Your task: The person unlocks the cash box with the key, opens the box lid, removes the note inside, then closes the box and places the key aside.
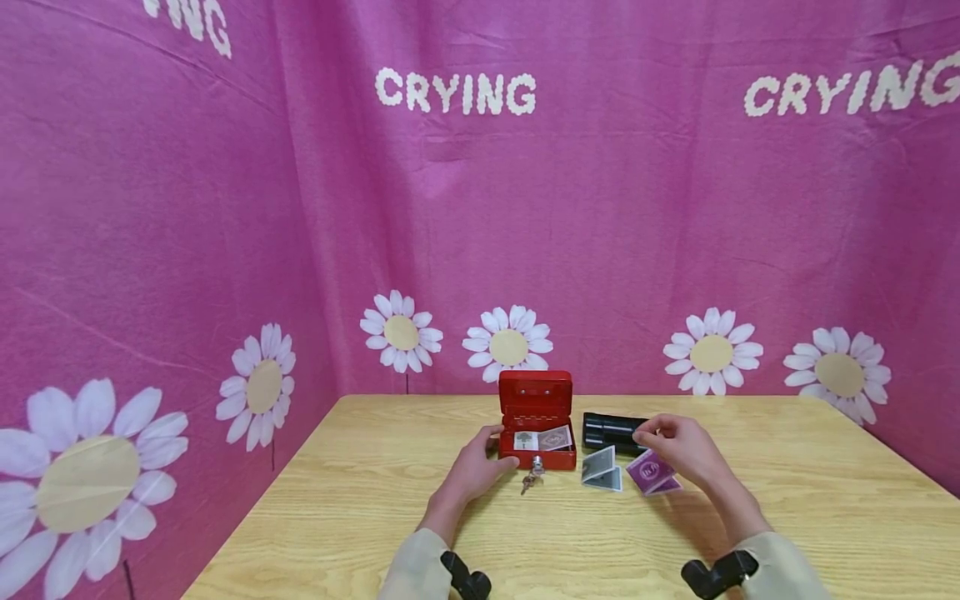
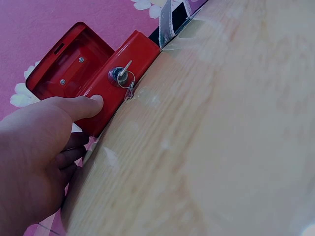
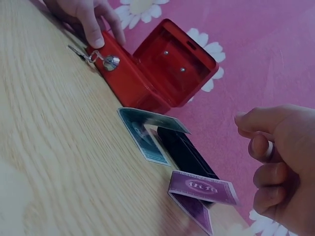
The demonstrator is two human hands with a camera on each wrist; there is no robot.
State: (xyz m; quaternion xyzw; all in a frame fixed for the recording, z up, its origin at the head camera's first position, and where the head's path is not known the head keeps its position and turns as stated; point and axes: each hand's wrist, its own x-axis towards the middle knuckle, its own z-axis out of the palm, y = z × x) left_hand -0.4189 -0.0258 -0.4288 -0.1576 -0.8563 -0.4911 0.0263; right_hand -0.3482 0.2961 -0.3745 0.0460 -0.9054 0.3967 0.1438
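A red cash box [image 1: 537,458] stands with its lid [image 1: 536,392] raised and folded paper notes [image 1: 555,438] inside. My left hand [image 1: 477,463] grips its left side, thumb on the front panel and the other fingers along the side. Keys [image 1: 528,482] hang from the front lock [image 2: 118,76]. My right hand [image 1: 684,450] is above a folded purple note [image 1: 649,472]; in the right wrist view its fingers are curled, thumb tip against the index finger, with nothing visible between them. A folded grey-green note [image 3: 147,140] stands open like a V between the cash box and the purple note.
Behind the loose notes lies a black tray [image 1: 603,433], partly covered by my right hand. Everything rests on a wood-grain table [image 1: 570,550]. A pink curtain with daisies [image 1: 600,208] hangs right behind the table's back edge and along the left.
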